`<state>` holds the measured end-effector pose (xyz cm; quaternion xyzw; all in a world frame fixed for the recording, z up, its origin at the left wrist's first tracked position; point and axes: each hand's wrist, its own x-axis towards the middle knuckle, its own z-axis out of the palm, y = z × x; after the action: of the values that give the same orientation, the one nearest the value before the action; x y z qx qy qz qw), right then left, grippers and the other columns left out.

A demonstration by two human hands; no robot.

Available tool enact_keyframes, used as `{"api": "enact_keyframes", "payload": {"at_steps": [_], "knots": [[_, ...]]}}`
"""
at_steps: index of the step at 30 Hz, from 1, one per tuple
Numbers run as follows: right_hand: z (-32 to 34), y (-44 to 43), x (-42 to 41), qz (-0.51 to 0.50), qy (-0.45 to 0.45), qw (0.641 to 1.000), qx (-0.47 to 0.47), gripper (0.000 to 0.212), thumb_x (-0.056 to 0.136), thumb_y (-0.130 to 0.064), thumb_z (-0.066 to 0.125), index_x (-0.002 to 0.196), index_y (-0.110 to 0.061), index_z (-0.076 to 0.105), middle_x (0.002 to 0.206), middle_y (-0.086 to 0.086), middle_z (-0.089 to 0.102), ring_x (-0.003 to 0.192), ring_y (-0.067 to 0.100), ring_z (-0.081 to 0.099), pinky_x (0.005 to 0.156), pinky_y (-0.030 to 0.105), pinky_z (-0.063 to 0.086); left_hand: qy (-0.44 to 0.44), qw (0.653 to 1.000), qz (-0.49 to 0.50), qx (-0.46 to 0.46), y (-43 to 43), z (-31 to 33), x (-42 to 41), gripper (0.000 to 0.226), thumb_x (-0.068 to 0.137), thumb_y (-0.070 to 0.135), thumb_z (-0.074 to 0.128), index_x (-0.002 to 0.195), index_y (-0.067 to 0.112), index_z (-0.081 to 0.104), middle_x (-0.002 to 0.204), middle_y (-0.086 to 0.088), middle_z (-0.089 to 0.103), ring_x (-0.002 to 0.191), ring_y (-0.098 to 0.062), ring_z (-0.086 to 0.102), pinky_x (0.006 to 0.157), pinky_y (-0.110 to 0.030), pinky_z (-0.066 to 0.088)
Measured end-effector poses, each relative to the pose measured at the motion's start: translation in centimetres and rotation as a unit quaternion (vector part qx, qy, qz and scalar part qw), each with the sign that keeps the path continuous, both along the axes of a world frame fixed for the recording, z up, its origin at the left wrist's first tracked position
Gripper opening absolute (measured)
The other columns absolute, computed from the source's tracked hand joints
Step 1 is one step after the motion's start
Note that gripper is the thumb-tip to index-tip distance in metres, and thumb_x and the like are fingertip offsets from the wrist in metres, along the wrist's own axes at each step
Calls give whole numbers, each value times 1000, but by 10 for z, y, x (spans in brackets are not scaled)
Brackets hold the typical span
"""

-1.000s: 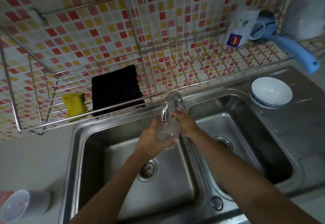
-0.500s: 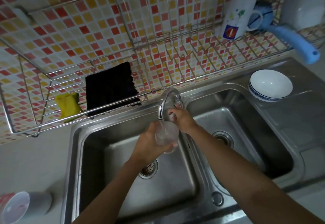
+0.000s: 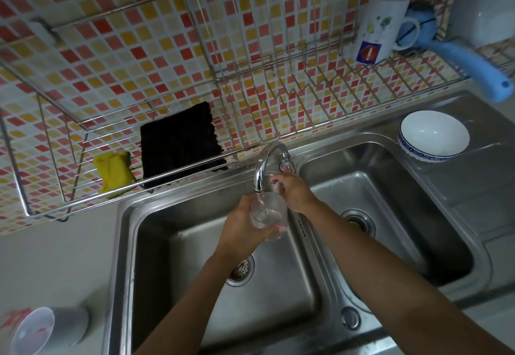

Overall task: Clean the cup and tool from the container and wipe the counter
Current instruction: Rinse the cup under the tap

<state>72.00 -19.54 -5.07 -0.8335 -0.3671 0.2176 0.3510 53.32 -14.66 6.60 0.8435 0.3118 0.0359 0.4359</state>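
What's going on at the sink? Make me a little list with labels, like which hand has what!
left hand: holds a clear cup under the tap
right hand: just below the tap's handle; grip unclear
water: a thin stream seems to run into the cup
wire rack: yellow sponge and black cloth
right of the sink: white bowl

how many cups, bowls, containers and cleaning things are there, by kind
cups: 2, clear cup under the tap, white mug on the rack
bowls: 1, white bowl
containers: 1, container lying on its side
cleaning things: 3, yellow sponge, black cloth, blue brush
total: 7
white item top right unclear, not counted
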Motion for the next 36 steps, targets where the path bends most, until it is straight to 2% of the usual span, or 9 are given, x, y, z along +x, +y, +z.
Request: {"api": "enact_keyframes", "payload": {"at_steps": [1,5,10,13,17,22,27,32,36], "knots": [[3,-1,1,11,-34,999,-24,38,92,-2,49,129,-8,58,144,17,41,133,36,36,110,43,31,3,1000,-3,2,0,1,-1,71,57,41,92,114,29,51,97,20,59,92,1,59,67,-2,40],[13,-2,-2,4,-22,999,-26,36,91,-1,51,125,-7,61,140,19,45,127,35,42,104,39,34,3,1000,1,9,1,-2,-4,75,58,41,91,119,26,51,105,15,60,96,-3,59,68,-3,39],[18,-3,-5,-30,27,999,14,18,91,-9,58,107,-8,65,116,10,59,91,18,56,78,21,40,1,1000,-1,10,1,-5,-5,80,56,42,92,124,28,51,107,16,62,101,-5,60,71,-4,39],[18,-5,-2,-76,90,991,63,14,90,-18,63,102,-11,65,103,5,65,91,18,61,84,28,48,3,1000,-1,13,1,-5,-4,81,57,41,91,125,27,50,111,13,61,103,-7,58,72,-4,36],[25,-8,0,-134,147,972,123,14,92,-27,62,87,-14,62,82,4,63,74,14,57,69,27,43,-9,1000,7,6,2,-7,-6,80,57,42,92,124,30,51,112,12,61,105,-8,58,74,-1,37],[20,-13,5,-199,173,952,156,11,96,-32,53,92,-22,57,100,3,69,92,19,64,84,34,49,-16,1000,4,2,4,-8,-6,82,56,43,91,127,34,51,118,16,62,107,-3,58,77,-4,40],[21,-14,5,-186,122,964,144,23,99,-29,47,101,-8,58,103,10,68,92,23,62,81,36,48,-24,1000,12,5,1,-5,-5,79,60,40,91,126,32,49,115,15,59,103,-4,56,72,-2,38],[22,-18,-2,-180,87,971,128,28,102,-24,42,117,-6,59,114,11,66,101,25,61,75,22,37,-33,999,13,11,0,-6,-3,77,61,37,91,126,30,50,113,14,58,101,-6,56,71,4,36],[13,-40,-25,-173,25,976,132,38,102,-28,43,138,-19,47,116,8,67,100,24,65,83,30,50,-52,998,23,10,1,-9,-4,74,60,34,92,122,35,50,111,17,60,101,-5,58,73,3,37]]}}
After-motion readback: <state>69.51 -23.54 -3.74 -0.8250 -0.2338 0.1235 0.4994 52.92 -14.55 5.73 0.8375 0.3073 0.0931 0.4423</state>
